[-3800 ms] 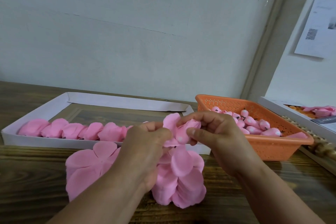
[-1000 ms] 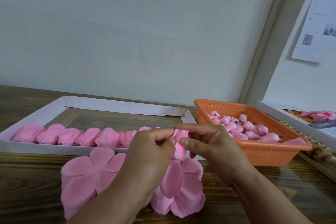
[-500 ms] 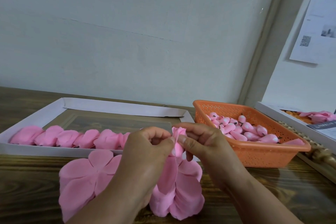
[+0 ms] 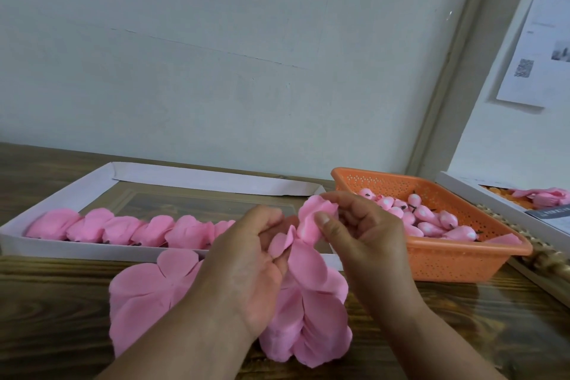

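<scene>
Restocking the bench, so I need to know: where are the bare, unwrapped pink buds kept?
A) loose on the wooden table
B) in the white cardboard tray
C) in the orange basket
C: the bare buds lie heaped inside the orange basket, dark stems showing.

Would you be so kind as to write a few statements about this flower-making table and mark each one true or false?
1. The left hand and the right hand both hold the pink flower. True.
2. The orange basket stands to the left of the white tray. False: it stands to the right of the tray.
3. The orange basket holds pink buds. True.
4. The white tray holds green leaves. False: a row of pink flowers lies along its near wall.
5. Flat pink petals lie on the wooden table below the hands. True.
</scene>
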`<action>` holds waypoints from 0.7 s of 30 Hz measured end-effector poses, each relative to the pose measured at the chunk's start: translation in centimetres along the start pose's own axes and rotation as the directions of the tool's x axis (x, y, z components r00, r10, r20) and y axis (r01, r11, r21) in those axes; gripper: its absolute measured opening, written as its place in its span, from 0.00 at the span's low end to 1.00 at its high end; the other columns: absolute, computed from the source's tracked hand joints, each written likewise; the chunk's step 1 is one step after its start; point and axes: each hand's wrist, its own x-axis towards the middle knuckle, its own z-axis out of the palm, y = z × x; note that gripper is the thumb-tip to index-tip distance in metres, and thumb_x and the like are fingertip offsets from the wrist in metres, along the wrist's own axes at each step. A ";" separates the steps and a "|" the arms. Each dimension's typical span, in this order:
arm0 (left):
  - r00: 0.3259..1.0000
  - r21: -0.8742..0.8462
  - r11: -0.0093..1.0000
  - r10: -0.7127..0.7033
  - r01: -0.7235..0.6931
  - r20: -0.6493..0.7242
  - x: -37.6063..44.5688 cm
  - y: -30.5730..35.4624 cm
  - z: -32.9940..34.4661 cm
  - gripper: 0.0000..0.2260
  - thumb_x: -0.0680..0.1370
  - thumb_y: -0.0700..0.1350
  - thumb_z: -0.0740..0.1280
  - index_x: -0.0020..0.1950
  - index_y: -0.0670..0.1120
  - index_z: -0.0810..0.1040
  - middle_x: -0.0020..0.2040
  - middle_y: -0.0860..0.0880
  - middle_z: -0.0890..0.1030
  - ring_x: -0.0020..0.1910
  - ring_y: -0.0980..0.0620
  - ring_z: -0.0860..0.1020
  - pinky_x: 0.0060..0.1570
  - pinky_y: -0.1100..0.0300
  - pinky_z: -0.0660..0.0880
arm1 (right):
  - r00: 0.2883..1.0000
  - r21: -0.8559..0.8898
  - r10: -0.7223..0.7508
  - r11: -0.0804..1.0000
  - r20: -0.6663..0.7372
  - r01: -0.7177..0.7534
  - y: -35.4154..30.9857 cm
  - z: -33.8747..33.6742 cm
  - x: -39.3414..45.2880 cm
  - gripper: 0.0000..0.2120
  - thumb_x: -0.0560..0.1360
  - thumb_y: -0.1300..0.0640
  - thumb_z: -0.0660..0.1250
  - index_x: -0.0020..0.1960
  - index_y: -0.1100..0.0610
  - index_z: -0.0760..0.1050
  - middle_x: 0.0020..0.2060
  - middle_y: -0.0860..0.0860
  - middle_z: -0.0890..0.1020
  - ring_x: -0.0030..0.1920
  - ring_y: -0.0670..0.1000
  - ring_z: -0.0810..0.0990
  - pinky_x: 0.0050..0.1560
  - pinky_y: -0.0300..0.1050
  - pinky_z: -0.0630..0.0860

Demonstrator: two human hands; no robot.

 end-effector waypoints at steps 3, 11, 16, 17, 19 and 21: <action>0.993 0.133 0.991 -0.015 -0.001 0.119 0.0 -0.1 0.1 0.07 0.75 0.36 0.58 0.47 0.40 0.75 0.47 0.41 0.74 0.46 0.44 0.72 0.47 0.50 0.72 | 0.999 -0.111 -0.036 0.993 -0.040 0.032 0.1 0.2 -0.3 0.18 0.72 0.68 0.69 0.44 0.43 0.77 0.41 0.43 0.84 0.42 0.42 0.82 0.43 0.34 0.77; 0.989 0.133 0.991 -0.036 0.017 0.146 0.3 0.0 -0.4 0.10 0.73 0.27 0.54 0.47 0.36 0.72 0.49 0.37 0.83 0.51 0.40 0.82 0.48 0.44 0.78 | 0.993 -0.084 -0.003 0.996 0.115 0.013 0.0 0.1 -0.2 0.09 0.70 0.58 0.68 0.49 0.52 0.81 0.42 0.47 0.84 0.47 0.43 0.81 0.50 0.48 0.79; 0.994 0.170 0.985 -0.025 0.007 0.104 0.6 -0.1 -0.5 0.13 0.73 0.28 0.55 0.53 0.36 0.74 0.56 0.34 0.80 0.58 0.37 0.79 0.59 0.32 0.70 | 0.985 0.005 0.002 1.000 0.174 -0.003 0.2 0.0 -0.1 0.06 0.73 0.62 0.69 0.49 0.57 0.80 0.43 0.48 0.84 0.44 0.48 0.83 0.45 0.48 0.80; 0.993 0.173 0.985 -0.029 0.010 0.110 0.6 -0.1 -0.4 0.11 0.73 0.28 0.55 0.49 0.36 0.74 0.54 0.33 0.80 0.56 0.37 0.80 0.59 0.32 0.70 | 0.981 0.023 -0.004 1.000 0.196 -0.001 0.2 0.1 -0.2 0.06 0.74 0.64 0.67 0.49 0.57 0.80 0.41 0.46 0.84 0.41 0.45 0.82 0.42 0.41 0.78; 0.990 0.168 0.986 -0.039 0.016 0.133 0.5 -0.1 -0.3 0.09 0.72 0.28 0.55 0.45 0.36 0.74 0.51 0.35 0.81 0.49 0.40 0.80 0.56 0.37 0.74 | 0.979 0.055 -0.006 0.998 0.204 -0.006 0.3 0.2 -0.2 0.08 0.75 0.67 0.65 0.48 0.57 0.78 0.36 0.44 0.82 0.34 0.42 0.79 0.36 0.34 0.74; 0.991 0.139 0.990 -0.039 0.021 0.131 0.3 -0.1 -0.2 0.08 0.74 0.30 0.57 0.47 0.35 0.75 0.45 0.37 0.82 0.44 0.42 0.81 0.47 0.47 0.79 | 0.989 0.095 -0.001 0.995 0.148 -0.013 0.3 0.0 0.0 0.07 0.75 0.69 0.64 0.48 0.60 0.78 0.32 0.45 0.81 0.30 0.42 0.77 0.33 0.34 0.73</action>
